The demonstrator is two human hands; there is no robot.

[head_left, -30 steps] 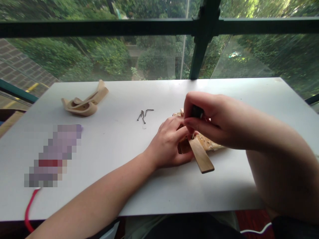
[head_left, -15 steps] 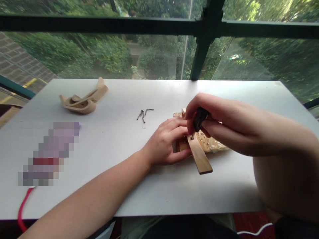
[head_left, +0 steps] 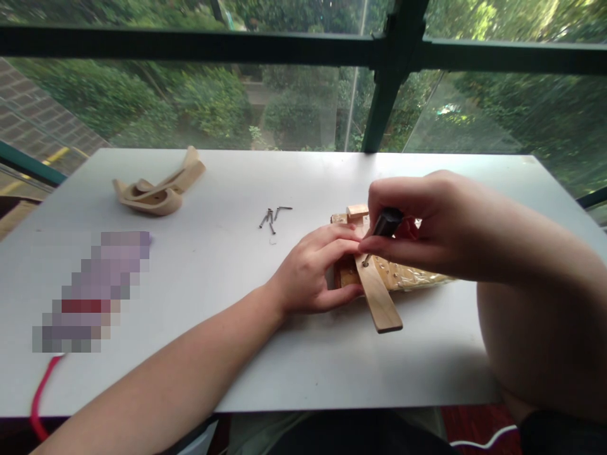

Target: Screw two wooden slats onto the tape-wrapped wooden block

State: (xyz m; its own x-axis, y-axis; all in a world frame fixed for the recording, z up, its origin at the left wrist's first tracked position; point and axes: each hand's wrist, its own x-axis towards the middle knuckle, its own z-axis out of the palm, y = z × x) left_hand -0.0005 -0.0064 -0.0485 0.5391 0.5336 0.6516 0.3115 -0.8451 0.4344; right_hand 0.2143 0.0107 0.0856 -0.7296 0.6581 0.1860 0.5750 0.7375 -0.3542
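Note:
My right hand [head_left: 427,227] is closed around the black handle of a screwdriver [head_left: 389,221]. Its shaft slants down to a hole near the upper end of a flat wooden slat [head_left: 379,297]. That slat lies across a wooden block [head_left: 403,275] partly covered in clear plastic, with several small holes or studs on its face. My left hand [head_left: 310,268] grips the left end of the block, fingertips against the slat and thumb along the near side. Whether a screw sits in the hole is too small to tell.
Several loose screws [head_left: 272,218] lie on the white table [head_left: 265,360] left of the block. Curved wooden pieces [head_left: 156,199] rest at the back left. A pixelated flat object [head_left: 109,272] with a red cord [head_left: 42,392] lies at the left. Windows stand behind the table.
My right hand has shifted and turned around the screwdriver, so more of the handle and shaft now shows. My left hand, the slat and the block stay nearly in place.

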